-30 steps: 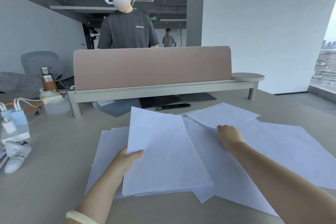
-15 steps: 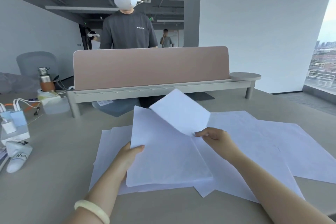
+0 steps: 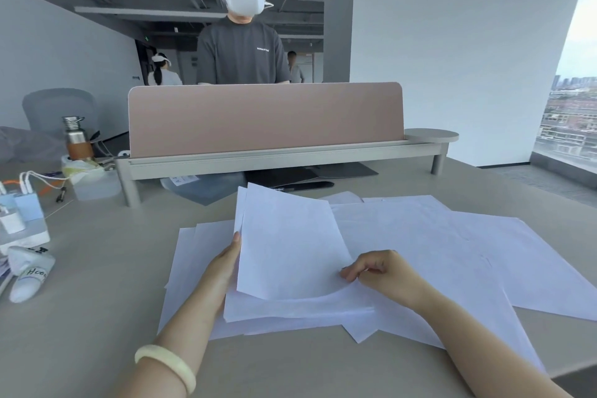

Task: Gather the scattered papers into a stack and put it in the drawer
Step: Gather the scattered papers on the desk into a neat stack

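Observation:
White paper sheets lie spread over the beige desk. My left hand grips the left edge of a small stack of sheets, thumb on top. My right hand pinches the lower right corner of a single sheet and holds it over that stack, tilted up at its far edge. More loose sheets lie flat to the right, and others stick out under the stack on the left. No drawer is in view.
A pink divider panel on a grey shelf rail crosses the desk's far side; a person in a headset stands behind it. At the left are chargers, a bottle, a plastic box and a white tube. A dark pad lies under the shelf.
My right hand picked a sheet up from the right side and carried it left over the stack held by my left hand. The left hand stayed on the stack's edge.

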Motion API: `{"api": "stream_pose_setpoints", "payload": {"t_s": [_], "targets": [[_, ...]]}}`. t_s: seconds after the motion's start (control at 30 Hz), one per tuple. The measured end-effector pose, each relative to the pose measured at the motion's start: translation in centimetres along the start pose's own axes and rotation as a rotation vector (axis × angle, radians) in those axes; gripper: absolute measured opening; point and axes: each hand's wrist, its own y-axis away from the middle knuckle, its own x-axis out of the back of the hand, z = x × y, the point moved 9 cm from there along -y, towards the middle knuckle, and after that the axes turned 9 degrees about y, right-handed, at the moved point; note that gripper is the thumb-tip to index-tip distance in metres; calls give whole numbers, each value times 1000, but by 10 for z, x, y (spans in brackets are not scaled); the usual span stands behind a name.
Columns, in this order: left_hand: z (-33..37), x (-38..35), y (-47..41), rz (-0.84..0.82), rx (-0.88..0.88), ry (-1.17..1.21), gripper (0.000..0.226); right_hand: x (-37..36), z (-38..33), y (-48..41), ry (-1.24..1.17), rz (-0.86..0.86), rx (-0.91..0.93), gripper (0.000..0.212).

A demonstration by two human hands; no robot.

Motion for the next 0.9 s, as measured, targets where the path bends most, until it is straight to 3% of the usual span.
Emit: {"api": "stream_pose_setpoints", "payload": {"t_s": [0.13, 0.23, 0.33, 0.43, 0.53, 0.67, 0.83, 0.9], "targets": [[3, 1, 0, 11, -31, -46, 48, -1, -3, 7, -20, -10, -7, 47], [6, -6, -1, -87, -92, -38, 35, -4, -1, 10, -37, -48, -36, 41], [8, -9, 0, -145, -131, -21, 57, -6, -3, 14, -101, -89, -36, 27], [12, -13, 2, -174, -152, 36, 64, 9, 2, 8, -180, 76, -92, 23], [20, -15, 8, -154, -209, 83, 37, 32, 4, -4, -136, 312, -141, 21], [40, -25, 26, -156, -317, 128, 33, 25, -3, -29, -345, 181, -278, 56], [97, -44, 50, -201, -546, 140, 34, 63, -34, -45, -356, 375, -179, 29], [109, -48, 51, -209, -593, 115, 34, 72, -46, -41, -352, 423, -136, 28]]}}
